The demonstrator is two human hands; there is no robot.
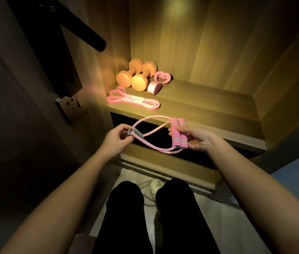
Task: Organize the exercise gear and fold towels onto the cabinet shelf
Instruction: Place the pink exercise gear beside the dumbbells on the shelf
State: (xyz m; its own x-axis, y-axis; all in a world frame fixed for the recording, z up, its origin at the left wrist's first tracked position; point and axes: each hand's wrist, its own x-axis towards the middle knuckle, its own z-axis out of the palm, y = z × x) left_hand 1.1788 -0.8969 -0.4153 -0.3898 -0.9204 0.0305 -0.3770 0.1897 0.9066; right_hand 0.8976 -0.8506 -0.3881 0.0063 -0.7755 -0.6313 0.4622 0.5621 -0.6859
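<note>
A pink figure-eight resistance tube (pixel 175 132) is held in front of the cabinet shelf (pixel 209 99), just below its front edge and not resting on it. Its grey centre sleeve (pixel 138 134) is pinched by the fingers of the left hand (pixel 116 139), and its two foam handles (pixel 183 132), pressed side by side, are gripped by the curled fingers of the right hand (pixel 198 139). Two orange dumbbells (pixel 128 76), a pink heart-shaped ring (pixel 158 82) and a flat pink resistance band (pixel 134 100) are laid at the shelf's left end
</note>
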